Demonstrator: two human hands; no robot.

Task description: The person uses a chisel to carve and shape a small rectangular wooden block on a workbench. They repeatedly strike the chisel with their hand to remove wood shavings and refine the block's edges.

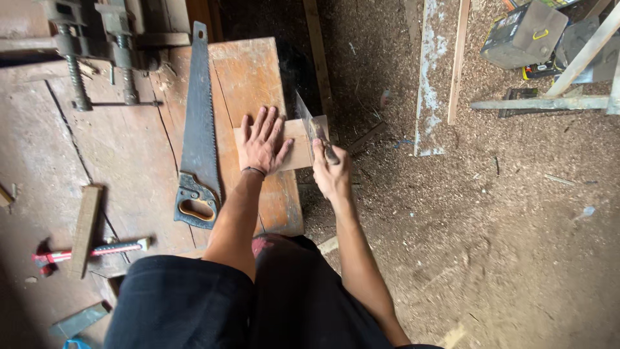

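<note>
The small wood piece (294, 152) was pinned flat on the board (258, 77) by the open left hand (261, 145); just right of it, a saw (309, 123) was gripped crosswise in the right hand (330, 171).

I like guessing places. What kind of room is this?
Probably a woodworking shop: sawdust covers the floor, a big handsaw lies on the workbench, and the right hand saws a small board.

One camera on the person's head looks steeply down, close over the workbench (129, 155) on the left and the sawdust floor (491, 213) on the right, the person's knees at the bottom edge.
</note>
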